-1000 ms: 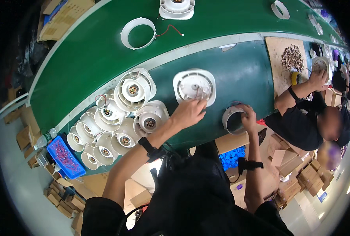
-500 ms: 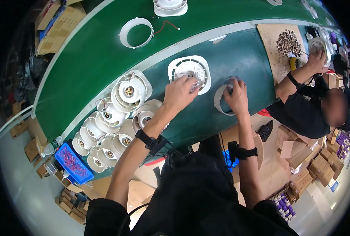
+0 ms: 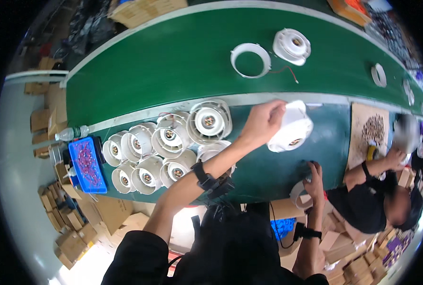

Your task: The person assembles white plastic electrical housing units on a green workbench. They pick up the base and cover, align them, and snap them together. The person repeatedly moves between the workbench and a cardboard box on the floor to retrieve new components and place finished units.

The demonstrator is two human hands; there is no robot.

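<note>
- Showing in the head view, the white housing [image 3: 292, 127] is being held tilted over the green worktable [image 3: 259, 178], its edge being pinched between thumb and fingers of the left hand [image 3: 263, 123].
- The white ring [image 3: 294, 195] is being touched near the table's front edge by the right hand [image 3: 316, 183]; whether its wall is being pinched cannot be told.
- Other white housings [image 3: 209, 121] are standing in two rows, beside a blue tray [image 3: 96, 188].
</note>
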